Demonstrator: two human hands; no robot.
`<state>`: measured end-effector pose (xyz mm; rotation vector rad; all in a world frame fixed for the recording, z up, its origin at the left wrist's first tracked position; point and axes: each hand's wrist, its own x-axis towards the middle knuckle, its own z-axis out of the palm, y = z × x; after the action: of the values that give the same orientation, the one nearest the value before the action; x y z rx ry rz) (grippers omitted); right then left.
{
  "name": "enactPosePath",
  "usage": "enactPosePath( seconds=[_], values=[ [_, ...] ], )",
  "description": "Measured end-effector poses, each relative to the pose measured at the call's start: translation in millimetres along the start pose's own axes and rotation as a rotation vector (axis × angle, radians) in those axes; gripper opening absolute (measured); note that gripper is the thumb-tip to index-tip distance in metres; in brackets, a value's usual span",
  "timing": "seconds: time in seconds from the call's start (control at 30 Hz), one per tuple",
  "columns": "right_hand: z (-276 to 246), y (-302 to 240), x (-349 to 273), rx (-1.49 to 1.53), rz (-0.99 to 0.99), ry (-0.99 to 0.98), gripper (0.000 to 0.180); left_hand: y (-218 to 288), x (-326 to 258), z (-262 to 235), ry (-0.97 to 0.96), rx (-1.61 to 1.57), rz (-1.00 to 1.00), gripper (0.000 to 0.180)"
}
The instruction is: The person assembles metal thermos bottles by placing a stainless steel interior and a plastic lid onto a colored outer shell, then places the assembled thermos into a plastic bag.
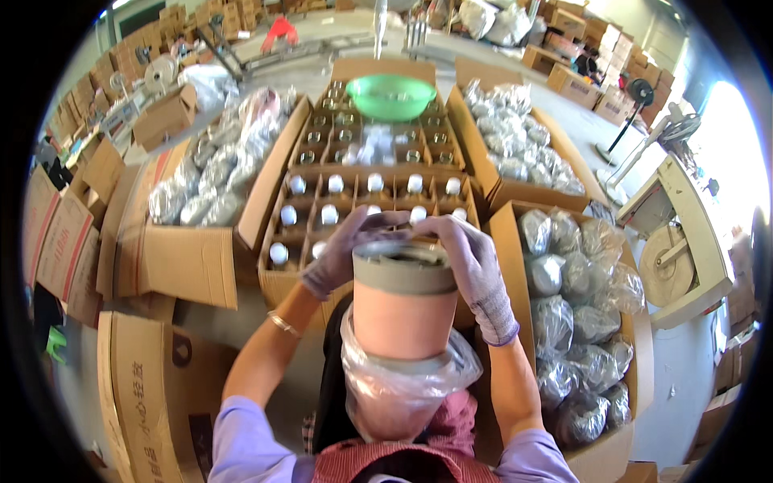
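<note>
A pink thermos flask body (405, 322) with a grey collar (406, 276) stands upright between my forearms. A clear plastic bag (411, 372) wraps its lower part. My left hand (346, 251), in a pale grey-purple glove, is at the collar's far left, its fingers stretched out over the rim and partly blurred. On the other side my right hand (475, 270), gloved alike, curls over the collar's right edge and grips it. What lies inside the opening is dark and hard to make out. Just beyond, a divided carton (278, 283) holds several white-capped bottles (329, 214).
Behind it, another divided carton holds glass-necked pieces under a green basin (391, 97). Open boxes of plastic-wrapped items stand left (193, 249) and right (636, 394). A tall carton (165, 394) stands at the near left. Fans (641, 92) and a wooden-wheeled frame (684, 241) stand farther right.
</note>
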<state>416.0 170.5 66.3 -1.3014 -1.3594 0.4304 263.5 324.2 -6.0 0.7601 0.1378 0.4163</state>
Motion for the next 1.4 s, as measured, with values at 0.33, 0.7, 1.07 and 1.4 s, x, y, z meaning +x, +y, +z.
enactPosePath(
  seconds=[0.33,0.7,1.07,1.4],
  values=[
    [12.8,34.7,-23.5,0.262,-0.052,-0.062,0.036,-48.8,-34.9,10.7,0.270,0.546,0.448,0.031],
    [30.6,77.3,-7.6,0.550,-0.070,-0.111,0.047,-11.6,-53.8,36.3,0.371,0.935,0.337,0.033],
    [-32.2,-100.1,-13.5,-0.431,-0.505,-0.622,0.033,-60.8,-45.5,20.5,-0.295,0.374,0.212,0.037],
    [-63.5,-69.0,-47.1,-0.440,-0.075,-0.574,0.059,-56.6,-151.2,73.6,-0.004,0.940,-0.089,0.094]
  ],
)
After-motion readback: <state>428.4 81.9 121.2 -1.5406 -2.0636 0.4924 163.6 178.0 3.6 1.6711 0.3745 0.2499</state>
